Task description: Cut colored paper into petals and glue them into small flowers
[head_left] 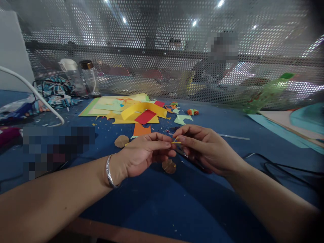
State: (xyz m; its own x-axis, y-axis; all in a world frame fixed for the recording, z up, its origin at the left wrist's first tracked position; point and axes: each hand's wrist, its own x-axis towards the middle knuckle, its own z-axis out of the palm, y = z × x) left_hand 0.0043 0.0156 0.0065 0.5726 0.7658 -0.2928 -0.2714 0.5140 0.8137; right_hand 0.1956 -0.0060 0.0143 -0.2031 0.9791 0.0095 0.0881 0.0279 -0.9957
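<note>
My left hand (149, 152), with a silver bangle at the wrist, pinches one end of a thin folded strip of yellow paper (176, 141). From the other side, the thumb and index finger of my right hand (202, 143) grip the same strip. A dark, long tool (193, 160), partly hidden, lies below my right hand; its kind is unclear. Two brown round pieces (169, 166) rest on the blue table (157, 202). Just beyond my hands are an orange paper scrap (141, 129), a red paper rectangle (145, 117) and a curved yellow paper strip (129, 111).
Pale paper sheets (88, 107) and a small orange-green rolled paper piece (192, 112) lie farther back. Two bottles (89, 79) stand back left, a green bottle (268, 92) back right. A clear stick (234, 137) and black cable (278, 165) lie right. Perforated metal (152, 74) closes the back.
</note>
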